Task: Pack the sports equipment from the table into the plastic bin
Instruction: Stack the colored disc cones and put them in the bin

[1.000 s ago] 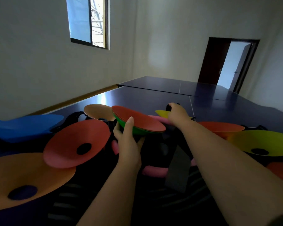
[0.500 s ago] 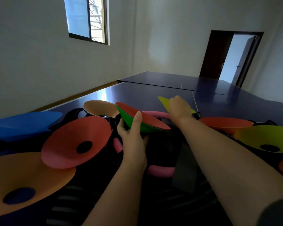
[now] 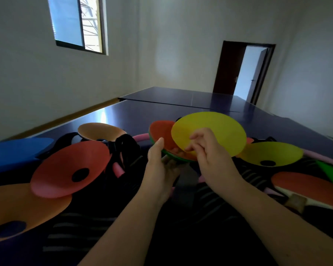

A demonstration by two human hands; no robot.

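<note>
My left hand [image 3: 160, 167] grips a small stack of disc cones, a red one [image 3: 161, 132] nested in a green one [image 3: 178, 157], held above the table. My right hand [image 3: 210, 150] pinches a yellow disc cone [image 3: 211, 129] by its lower rim, tilted up and overlapping the stack's right side. More disc cones lie around: a red one [image 3: 69, 166], an orange one [image 3: 17, 208], a tan one [image 3: 101, 131], a yellow-green one [image 3: 271, 153]. No plastic bin shows in the head view.
Black straps [image 3: 123, 148] and pink foam handles [image 3: 118, 168] lie tangled under my hands. A blue piece [image 3: 17, 150] sits far left, a red paddle [image 3: 306, 186] at right. The dark table [image 3: 200, 104] stretches toward a door [image 3: 244, 72].
My right hand lifted the yellow cone off the table and brought it back toward the stack. My left hand tilted the stack up slightly. The camera tipped upward.
</note>
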